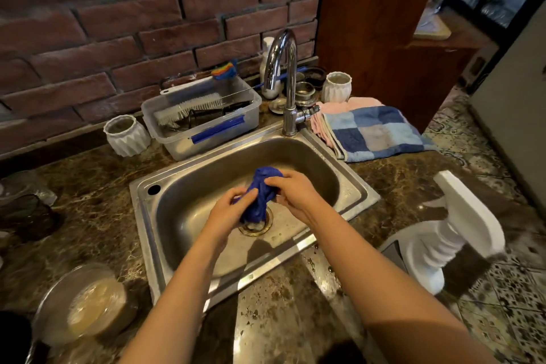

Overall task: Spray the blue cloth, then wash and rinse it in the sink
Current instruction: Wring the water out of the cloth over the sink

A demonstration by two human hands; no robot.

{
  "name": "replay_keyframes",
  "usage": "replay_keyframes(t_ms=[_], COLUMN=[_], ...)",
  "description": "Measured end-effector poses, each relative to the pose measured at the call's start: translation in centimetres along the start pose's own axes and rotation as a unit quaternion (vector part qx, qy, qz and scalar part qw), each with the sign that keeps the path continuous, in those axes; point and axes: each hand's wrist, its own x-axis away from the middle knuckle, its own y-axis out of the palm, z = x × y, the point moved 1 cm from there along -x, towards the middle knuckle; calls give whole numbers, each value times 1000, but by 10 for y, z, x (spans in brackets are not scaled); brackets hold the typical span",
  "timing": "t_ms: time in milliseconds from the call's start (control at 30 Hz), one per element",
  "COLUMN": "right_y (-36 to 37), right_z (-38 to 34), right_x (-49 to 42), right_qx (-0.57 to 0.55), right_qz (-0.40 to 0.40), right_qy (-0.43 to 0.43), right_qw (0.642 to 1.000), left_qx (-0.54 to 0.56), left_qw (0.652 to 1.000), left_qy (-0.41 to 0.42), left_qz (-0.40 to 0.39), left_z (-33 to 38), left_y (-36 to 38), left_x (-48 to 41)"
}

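Hands hold the blue cloth (261, 192) bunched and twisted inside the sink (298, 156), just above its drain (256, 230). The left hand (229, 210) grips the lower end, fingers curled round it; the right hand (295, 190) clamps the upper end, fingers wrapped over the wad. Behind the sink stands the faucet (285, 77); right of the sink lies a checked towel (375, 133).

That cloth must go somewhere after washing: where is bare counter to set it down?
Bare marble lies in front of the sink, right of the glass bowl, and left of the sink, nearer than the white pot. Crowded behind the sink: plastic tub, tap, folded towels.
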Motion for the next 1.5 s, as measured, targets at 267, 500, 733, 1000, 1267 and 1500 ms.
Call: replay_keyframes(t_ms=[267, 500, 733, 1000, 1267, 1500], right_y=[-6, -21, -37, -65, -82, -83], right_z=[-10, -14, -7, 2, 36, 76], right_x=[44, 72, 86, 121, 142, 140], right_qx=[214, 318, 271, 404, 522, 653], right_qz=[-20, -124, -76, -199, -315, -240], right_qy=[-92, -146, -136, -199, -157, -79], right_qw=[972, 929, 950, 870, 777, 714], left_qx=[-44, -104, -128, -221, -328, -399], left_qw=[997, 968, 977, 946, 922, 907], left_qy=[56, 133, 103, 120, 87, -109], left_qz=[4, 183, 136, 206, 188, 75], left_z=[24, 26, 6, -35, -54, -94], left_y=[-8, -14, -13, -26, -40, -44], left_x=[37, 68, 114, 170, 221, 219])
